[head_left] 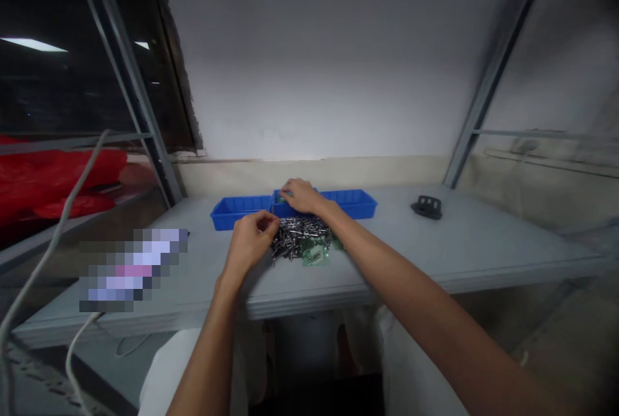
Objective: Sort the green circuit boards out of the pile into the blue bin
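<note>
A heap of loose metal screws (300, 233) lies on the grey table in front of three blue bins. At the left edge of the heap is my left hand (249, 238), thumb and fingertips pinched; anything between them is too small to make out. My right hand (302, 197) reaches over the middle blue bin (290, 211), fingers curled together and pointing left. Something greenish shows in that bin beside the fingertips. What the right fingers hold, if anything, is hidden. A small clear-green packet (316, 255) with metal pieces inside rests at the near side of the heap.
The left blue bin (236, 222) and right blue bin (360, 209) flank the middle one. A black plastic piece (427, 206) sits farther right. A pixelated flat object (135, 271) lies left on the table (435, 255), near a white cable (62, 216). Metal uprights frame the table.
</note>
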A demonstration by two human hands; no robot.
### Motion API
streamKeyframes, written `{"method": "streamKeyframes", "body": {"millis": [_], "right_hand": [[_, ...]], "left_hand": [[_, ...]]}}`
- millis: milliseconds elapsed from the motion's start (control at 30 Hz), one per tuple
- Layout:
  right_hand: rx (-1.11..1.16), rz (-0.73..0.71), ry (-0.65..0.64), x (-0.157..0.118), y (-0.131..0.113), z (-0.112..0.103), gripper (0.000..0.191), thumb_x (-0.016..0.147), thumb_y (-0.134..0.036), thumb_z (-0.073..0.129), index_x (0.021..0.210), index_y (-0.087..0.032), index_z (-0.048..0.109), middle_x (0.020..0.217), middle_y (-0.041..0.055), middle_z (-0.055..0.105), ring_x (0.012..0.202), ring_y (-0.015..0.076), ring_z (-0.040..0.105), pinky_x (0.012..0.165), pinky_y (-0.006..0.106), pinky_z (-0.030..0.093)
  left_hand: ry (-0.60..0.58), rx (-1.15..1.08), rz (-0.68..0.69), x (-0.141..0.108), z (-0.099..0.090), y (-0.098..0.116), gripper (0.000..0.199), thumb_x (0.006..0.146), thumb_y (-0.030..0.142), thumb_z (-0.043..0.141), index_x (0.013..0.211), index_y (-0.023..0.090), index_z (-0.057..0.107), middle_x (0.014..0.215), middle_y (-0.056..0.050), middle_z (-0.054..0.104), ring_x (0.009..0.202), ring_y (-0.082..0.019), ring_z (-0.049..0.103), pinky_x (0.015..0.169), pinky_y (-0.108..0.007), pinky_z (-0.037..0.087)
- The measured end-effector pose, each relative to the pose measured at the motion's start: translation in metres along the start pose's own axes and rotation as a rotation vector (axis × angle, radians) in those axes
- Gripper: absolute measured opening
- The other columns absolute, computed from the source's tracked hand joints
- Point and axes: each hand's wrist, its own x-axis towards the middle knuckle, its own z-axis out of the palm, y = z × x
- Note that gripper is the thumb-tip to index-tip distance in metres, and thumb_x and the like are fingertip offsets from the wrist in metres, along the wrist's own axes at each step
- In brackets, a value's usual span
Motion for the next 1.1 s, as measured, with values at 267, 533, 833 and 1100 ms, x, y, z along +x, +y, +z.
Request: {"method": "streamKeyframes", "body": {"millis": [267,533,833,1100], "right_hand": [[0.224,-0.008,-0.178,-0.080,-0.010,-0.053,0.014,0.081,-0.026,0.063,0.085,-0.019,0.075,0.079,0.0039,0.072,0.071,0.0164,0.061,0.065,0.028,0.042],[0.114,0.024,-0.152,-0.125,-0.022,-0.038,0.024,0.068,-0.024,0.079,0.091,-0.025,0.074,0.095,0.0068,0.070,0.092,0.0256,0.061,0.075,0.035,0.045],[0.141,0.088,-0.175,-0.118,-0.020,-0.028,0.021,0.069,-0.024,0.080,0.088,-0.024,0.072,0.088,0.0049,0.069,0.088,0.0246,0.060,0.076,0.036,0.044],[0.142,0.119,-0.127,-0.117,-0.017,-0.026,0.025,0.073,-0.022,0.076,0.097,-0.024,0.072,0.099,0.0081,0.069,0.100,0.0276,0.058,0.086,0.040,0.043]], "left_hand": [[-0.051,-0.037,0.025,-0.001,0.004,0.002,0.022,0.080,0.034,0.056,0.081,0.019,0.072,0.076,-0.004,0.072,0.069,-0.017,0.061,0.067,-0.029,0.045],[-0.066,-0.028,0.047,-0.003,0.007,0.004,0.021,0.081,0.031,0.055,0.079,0.019,0.072,0.075,-0.004,0.072,0.067,-0.017,0.061,0.065,-0.029,0.044],[-0.075,-0.028,0.044,-0.003,0.006,0.005,0.021,0.082,0.032,0.056,0.081,0.019,0.072,0.077,-0.004,0.072,0.070,-0.018,0.062,0.068,-0.030,0.044],[-0.065,-0.009,0.049,-0.003,0.006,0.007,0.019,0.081,0.031,0.056,0.080,0.020,0.072,0.077,-0.005,0.073,0.070,-0.018,0.063,0.067,-0.030,0.044]]}}
